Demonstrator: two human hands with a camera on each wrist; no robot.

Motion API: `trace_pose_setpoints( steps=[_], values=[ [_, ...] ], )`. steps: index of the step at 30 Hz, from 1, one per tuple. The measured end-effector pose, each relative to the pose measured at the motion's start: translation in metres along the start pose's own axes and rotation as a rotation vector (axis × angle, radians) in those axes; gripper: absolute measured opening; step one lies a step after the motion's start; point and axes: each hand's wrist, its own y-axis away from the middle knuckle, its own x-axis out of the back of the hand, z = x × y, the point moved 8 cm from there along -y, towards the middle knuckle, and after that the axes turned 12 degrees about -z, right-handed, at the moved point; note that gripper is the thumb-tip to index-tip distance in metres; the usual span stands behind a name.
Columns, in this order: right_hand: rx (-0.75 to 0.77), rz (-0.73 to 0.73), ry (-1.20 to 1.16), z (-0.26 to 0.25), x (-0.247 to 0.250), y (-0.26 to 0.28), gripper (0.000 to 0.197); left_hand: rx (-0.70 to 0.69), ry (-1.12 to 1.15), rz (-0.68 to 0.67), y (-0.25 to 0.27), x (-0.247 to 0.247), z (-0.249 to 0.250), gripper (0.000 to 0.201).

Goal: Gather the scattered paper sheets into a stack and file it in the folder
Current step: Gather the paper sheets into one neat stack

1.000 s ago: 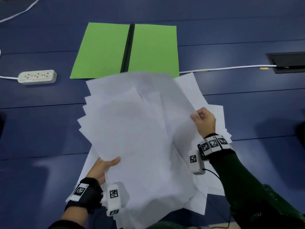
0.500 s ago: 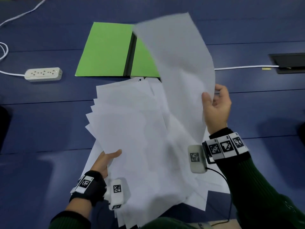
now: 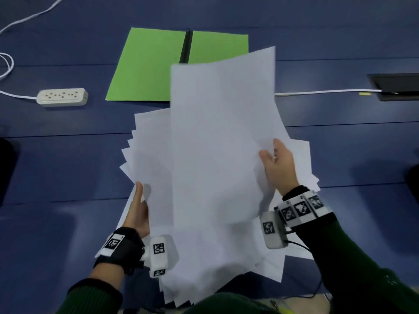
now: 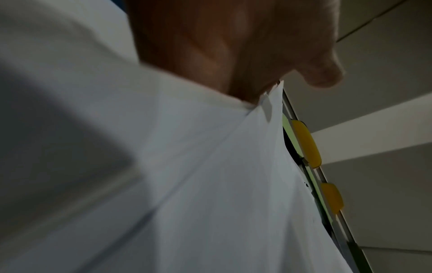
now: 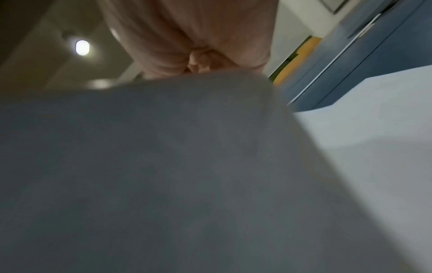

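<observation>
gathering step: left hand (image 3: 138, 211) fingers grip fanned white paper sheets (image 3: 154, 155); right hand (image 3: 280, 164) fingers pinch a lifted white sheet (image 3: 217, 137); next, lay it squarely, then file in the open green folder (image 3: 147, 64).

Blue table (image 3: 68, 166), white power strip (image 3: 62, 97), ceiling light (image 5: 82, 47)

Matt paper sheets (image 3: 215, 143) — glossy (plastic) power strip (image 3: 62, 97).
</observation>
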Motion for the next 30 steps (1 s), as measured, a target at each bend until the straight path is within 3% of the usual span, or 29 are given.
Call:
trace_pose_setpoints(
  steps=[4, 7, 9, 11, 12, 14, 17, 19, 20, 22, 23, 27, 28, 30],
  values=[
    [-0.127, -0.149, 0.236, 0.052, -0.044, 0.012, 0.013, -0.034, -0.023, -0.100, 0.004, -0.006, 0.007, 0.088],
    [-0.203, -0.191, 0.333, 0.083, -0.066, 0.023, 0.019, -0.047, -0.029, -0.146, 0.007, -0.011, 0.009, 0.066],
    [-0.199, -0.306, 0.362, 0.086, -0.087, 0.031, 0.021, -0.022, -0.111, -0.113, 0.005, -0.010, 0.008, 0.059],
    [-0.126, -0.439, 0.398, 0.081, -0.103, 0.038, 0.040, 0.022, -0.262, -0.016, -0.002, 0.000, 0.004, 0.061],
    [-0.095, -0.430, 0.447, 0.081, -0.101, 0.038, 0.056, 0.014, -0.340, 0.040, -0.004, 0.005, 0.005, 0.051],
    [-0.176, -0.263, 0.585, 0.093, -0.071, 0.032, 0.083, -0.029, -0.442, 0.123, -0.003, 0.018, 0.010, 0.041],
    [-0.558, -0.053, 0.829, 0.125, 0.001, 0.037, 0.083, -0.133, -0.480, 0.163, 0.015, 0.027, 0.029, 0.032],
    [-0.781, -0.079, 0.831, 0.143, 0.026, 0.048, 0.109, -0.178, -0.495, 0.210, 0.035, 0.039, 0.044, 0.029],
    [-0.821, -0.107, 0.826, 0.147, 0.032, 0.050, 0.118, -0.196, -0.487, 0.257, 0.049, 0.050, 0.054, 0.028],
    [-0.813, -0.149, 0.822, 0.149, 0.034, 0.045, 0.123, -0.228, -0.488, 0.338, 0.075, 0.072, 0.075, 0.016],
    [-0.802, -0.166, 0.825, 0.148, 0.033, 0.041, 0.124, -0.219, -0.486, 0.383, 0.087, 0.084, 0.081, 0.022],
    [-0.664, -0.283, 0.945, 0.140, 0.010, 0.030, 0.117, -0.023, -0.473, 0.537, 0.103, 0.116, 0.064, 0.029],
    [-0.610, -0.267, 0.940, 0.136, 0.007, 0.029, 0.113, 0.011, -0.459, 0.543, 0.098, 0.123, 0.054, 0.032],
    [-0.610, -0.104, 0.812, 0.131, 0.020, 0.029, 0.104, 0.043, -0.428, 0.500, 0.081, 0.129, 0.038, 0.059]
  ],
)
